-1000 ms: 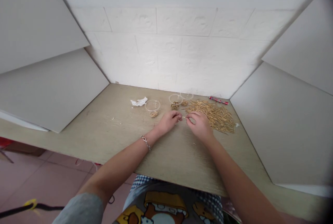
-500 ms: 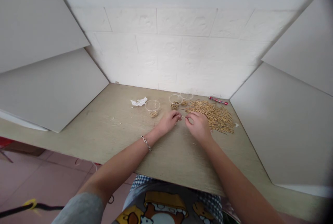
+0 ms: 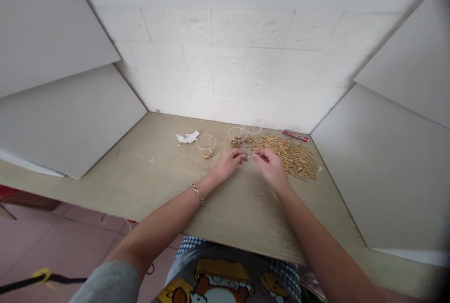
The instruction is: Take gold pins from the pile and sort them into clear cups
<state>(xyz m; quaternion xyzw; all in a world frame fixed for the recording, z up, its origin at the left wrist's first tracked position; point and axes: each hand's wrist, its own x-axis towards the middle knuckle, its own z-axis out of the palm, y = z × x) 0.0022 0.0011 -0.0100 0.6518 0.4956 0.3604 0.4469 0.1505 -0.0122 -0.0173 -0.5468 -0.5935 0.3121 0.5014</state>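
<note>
Right hand [image 3: 271, 168] has drawn fingertips closer, beside stick pile [image 3: 293, 158], likely for short reach; its hold unclear. Left hand [image 3: 227, 163], left of pile, pinches slim stick [image 3: 249, 156], seemingly steadying it.

Between the forearms, the bare table [image 3: 246, 218] leaves room to draw either hand back. Ahead of the left hand [image 3: 229, 163], clear cups [image 3: 206, 142] stand in the way; a heap of sticks [image 3: 298, 157] crowds the right hand [image 3: 271, 168], and the wall [image 3: 225, 73] closes the far side.
</note>
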